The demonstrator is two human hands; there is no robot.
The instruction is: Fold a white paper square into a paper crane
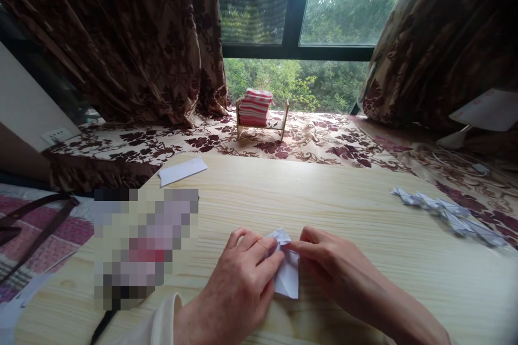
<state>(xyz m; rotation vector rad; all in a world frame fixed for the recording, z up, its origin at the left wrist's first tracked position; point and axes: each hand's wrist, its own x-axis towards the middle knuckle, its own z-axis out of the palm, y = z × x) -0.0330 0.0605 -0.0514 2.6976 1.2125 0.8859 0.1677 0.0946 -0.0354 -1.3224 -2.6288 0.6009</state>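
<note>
We see red-and-white folded cloths (255,108) stacked on small wooden rack (285,118), on floral cover (319,137). Behind it we have dark-framed window (301,53), trees (267,81) outside, floral curtains (154,38) either side. Lamp (483,112) far right, wall socket (59,135) far left.

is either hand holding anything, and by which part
The folded white paper: the left hand holds its upper left part; the right hand touches its upper right edge.

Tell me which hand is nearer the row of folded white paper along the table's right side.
Right. The right hand is left of the folded row, closer to the camera; the left hand is farther left, across the small paper.
</note>
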